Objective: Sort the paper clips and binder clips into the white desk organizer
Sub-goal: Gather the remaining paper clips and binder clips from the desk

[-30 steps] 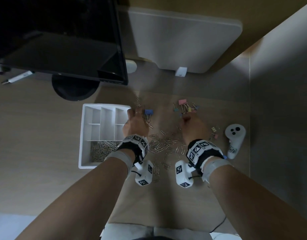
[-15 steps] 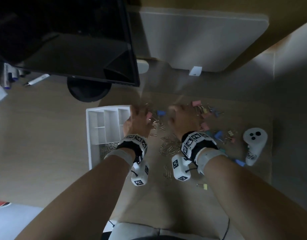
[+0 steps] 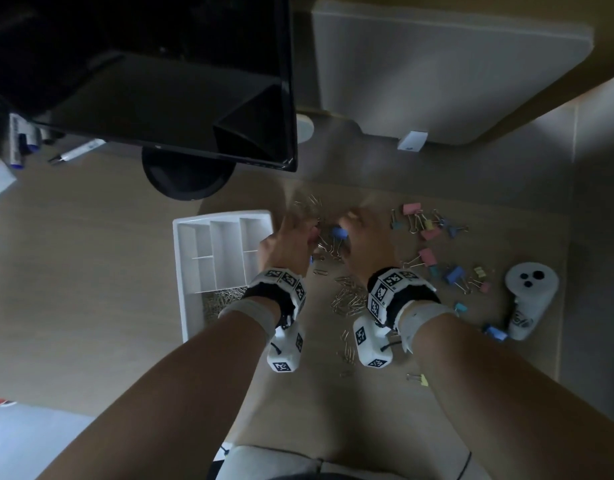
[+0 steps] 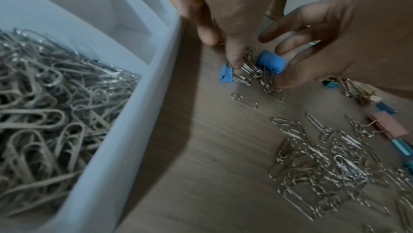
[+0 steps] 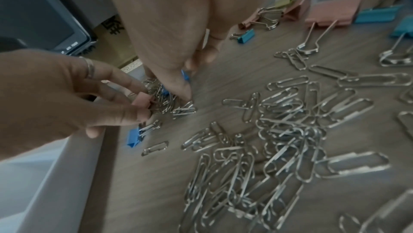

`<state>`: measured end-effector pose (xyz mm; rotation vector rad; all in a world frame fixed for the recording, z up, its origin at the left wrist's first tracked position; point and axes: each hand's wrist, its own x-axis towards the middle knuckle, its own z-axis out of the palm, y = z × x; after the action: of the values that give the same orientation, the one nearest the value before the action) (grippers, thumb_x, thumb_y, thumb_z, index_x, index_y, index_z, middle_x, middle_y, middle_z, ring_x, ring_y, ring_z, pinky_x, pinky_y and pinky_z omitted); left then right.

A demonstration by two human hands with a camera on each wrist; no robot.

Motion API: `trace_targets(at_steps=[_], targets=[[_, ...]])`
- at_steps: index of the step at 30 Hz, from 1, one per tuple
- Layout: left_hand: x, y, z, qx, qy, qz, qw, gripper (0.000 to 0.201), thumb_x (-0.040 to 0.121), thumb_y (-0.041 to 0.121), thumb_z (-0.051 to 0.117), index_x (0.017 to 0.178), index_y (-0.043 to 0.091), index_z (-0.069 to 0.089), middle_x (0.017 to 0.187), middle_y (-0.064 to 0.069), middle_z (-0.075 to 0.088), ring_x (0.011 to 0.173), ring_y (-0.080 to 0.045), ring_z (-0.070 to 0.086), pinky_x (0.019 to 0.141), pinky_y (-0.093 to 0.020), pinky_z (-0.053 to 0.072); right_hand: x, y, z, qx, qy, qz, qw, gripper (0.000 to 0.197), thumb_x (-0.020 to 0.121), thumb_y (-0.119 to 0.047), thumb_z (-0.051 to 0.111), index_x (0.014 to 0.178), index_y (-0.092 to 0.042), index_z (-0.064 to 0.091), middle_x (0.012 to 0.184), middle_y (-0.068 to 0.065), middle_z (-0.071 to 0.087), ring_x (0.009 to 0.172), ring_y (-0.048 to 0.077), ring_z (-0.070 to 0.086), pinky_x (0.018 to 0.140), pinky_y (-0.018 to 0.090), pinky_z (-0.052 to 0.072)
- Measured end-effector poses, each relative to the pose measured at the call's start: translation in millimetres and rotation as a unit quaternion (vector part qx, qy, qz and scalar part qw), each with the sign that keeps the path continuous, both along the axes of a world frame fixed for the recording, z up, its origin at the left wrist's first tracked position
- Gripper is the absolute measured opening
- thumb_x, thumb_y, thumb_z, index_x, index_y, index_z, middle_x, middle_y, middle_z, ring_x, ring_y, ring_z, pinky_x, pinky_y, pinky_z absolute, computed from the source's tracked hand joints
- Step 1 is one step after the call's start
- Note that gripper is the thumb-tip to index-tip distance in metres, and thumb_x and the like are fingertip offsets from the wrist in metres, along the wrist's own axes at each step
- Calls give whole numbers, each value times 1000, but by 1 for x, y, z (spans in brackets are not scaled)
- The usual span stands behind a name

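Together, both hands worked a tangled cluster beside the white desk organizer (image 3: 194, 237): left hand (image 5: 67, 99) pinched a pink binder clip (image 5: 142, 99), right hand (image 4: 346, 42) pinched the wire handles below a blue binder clip (image 4: 271, 61), apparently separating them from paper clips (image 4: 312, 157) on the surface.

Your desk (image 3: 91, 306) reads as matt wood-grain laminate, pale brown. At 9 o'clock from your hands, the organizer (image 3: 181, 271) is smooth white plastic with a faint sheen; its near compartment holds paper clips (image 4: 44, 113) of bare bright wire. Loose paper clips (image 5: 279, 139) at 6 o'clock are the same shiny steel wire. Binder clips (image 3: 427, 233) at 3 o'clock show matt painted bodies in pink, blue and yellow, with glossy wire handles. The blue binder clip (image 4: 270, 61) between your hands looks matt. The monitor (image 3: 160, 81) at 11 o'clock is glossy black. The controller (image 3: 527, 299) at 4 o'clock is smooth white plastic.
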<state>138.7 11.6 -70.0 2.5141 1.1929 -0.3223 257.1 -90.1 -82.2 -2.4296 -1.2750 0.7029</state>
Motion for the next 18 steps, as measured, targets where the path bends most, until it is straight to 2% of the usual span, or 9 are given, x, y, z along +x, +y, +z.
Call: trace_targets(at_steps=[3, 7, 10, 12, 14, 16, 18], targets=[[-2, 2, -3, -41, -8, 9, 999, 22, 92, 38, 58, 111, 28, 59, 117, 1, 54, 93, -23, 66, 78, -33, 49, -2, -2, 0, -2, 18, 8, 1000, 37, 81, -1, 68, 112, -21, 70, 120, 6, 58, 115, 25, 54, 92, 36, 49], [-8, 4, 1, -49, -1, 23, 999, 24, 93, 42, 53, 110, 25, 52, 108, 1, 59, 96, -25, 66, 82, -36, 48, -3, -9, 3, 6, 26, -38, 999, 28, 79, -2, 72, 103, -18, 70, 108, 8, 58, 103, 27, 56, 84, 30, 45], [-8, 1, 8, -80, -1, 49, 996, 30, 95, 40, 53, 120, 24, 53, 109, -3, 66, 101, -29, 65, 85, -37, 47, -3, -14, 4, 21, 37, -56, 998, 25, 80, -1, 72, 100, -14, 69, 110, 11, 58, 101, 28, 57, 81, 24, 37], [-10, -1, 11, -103, -38, 88, 990, 30, 96, 39, 51, 120, 22, 59, 109, -6, 66, 98, -29, 65, 84, -37, 52, -4, -15, 2, 12, 42, -48, 998, 25, 82, -1, 71, 104, -13, 67, 110, 11, 58, 101, 29, 57, 79, 25, 37], [-14, -2, 12, -120, -76, 125, 982, 31, 97, 35, 49, 115, 15, 64, 106, -8, 63, 94, -27, 64, 83, -38, 53, -6, -15, 2, 4, 48, -51, 998, 29, 84, -6, 70, 112, -14, 64, 113, 11, 58, 104, 29, 57, 81, 28, 41], [-17, -3, 13, -139, -80, 136, 978, 28, 99, 27, 47, 113, 8, 62, 104, -10, 63, 95, -28, 64, 82, -35, 51, -8, -17, 2, 13, 54, -50, 997, 34, 88, -15, 70, 121, -13, 61, 116, 13, 58, 107, 30, 56, 88, 34, 46], [-18, -5, 11, -159, -66, 140, 975, 27, 100, 25, 46, 113, 6, 59, 94, -8, 64, 88, -25, 62, 77, -33, 48, -12, -19, 3, 26, 73, -53, 996, 30, 95, -24, 62, 123, -11, 61, 116, 14, 57, 107, 29, 55, 91, 37, 48]])
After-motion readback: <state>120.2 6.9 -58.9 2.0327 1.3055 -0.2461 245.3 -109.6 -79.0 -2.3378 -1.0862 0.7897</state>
